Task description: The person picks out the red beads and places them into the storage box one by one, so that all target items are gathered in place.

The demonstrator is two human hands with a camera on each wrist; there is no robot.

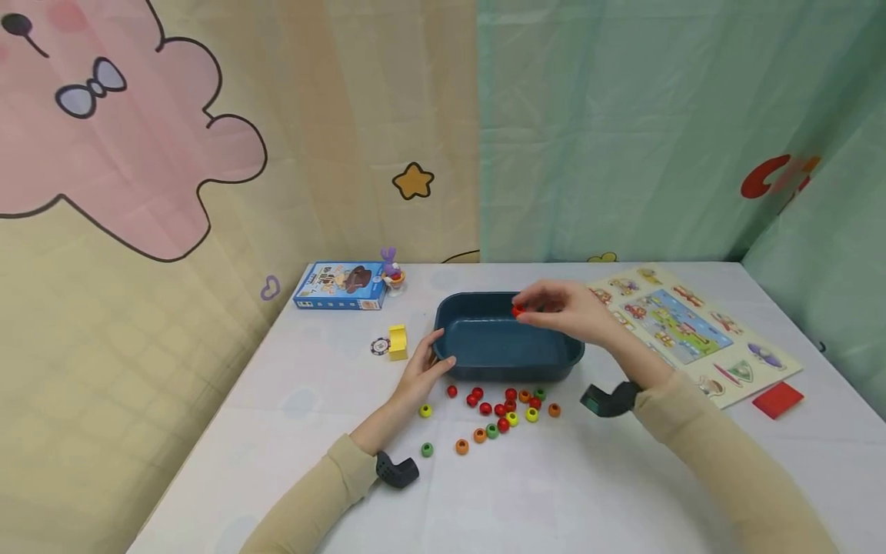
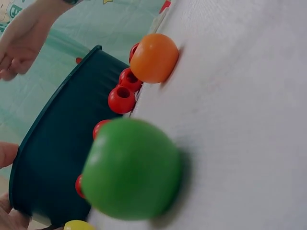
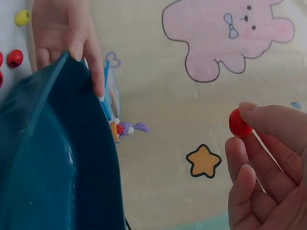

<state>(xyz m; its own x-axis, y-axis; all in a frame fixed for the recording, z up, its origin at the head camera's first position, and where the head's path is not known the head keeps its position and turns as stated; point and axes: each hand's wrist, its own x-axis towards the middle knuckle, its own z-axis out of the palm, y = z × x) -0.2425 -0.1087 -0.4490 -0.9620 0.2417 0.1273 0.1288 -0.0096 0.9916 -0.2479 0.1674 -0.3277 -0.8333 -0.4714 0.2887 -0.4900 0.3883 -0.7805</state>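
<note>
A dark teal plastic tub [image 1: 508,372] stands on the white-covered table. My left hand [image 1: 418,372] grips its left end, thumb and fingers on either side of the wall. Over the tub's right back part, my right hand [image 1: 571,311] pinches a red bead [image 3: 240,123] between thumb and fingertip; the right wrist view shows it plainly. Loose round beads with holes lie in front of the tub: several red ones, an orange bead [image 2: 154,58], a green bead [image 2: 133,169] and a yellow bead [image 1: 425,411] among them.
Left of the tub are a small yellow toy chair [image 1: 398,342] and a patterned disc [image 1: 379,346]. A blue box [image 1: 339,286] and a purple rabbit figure [image 1: 391,269] stand behind. At the right lie a picture puzzle board [image 1: 692,331] and a red square [image 1: 778,400].
</note>
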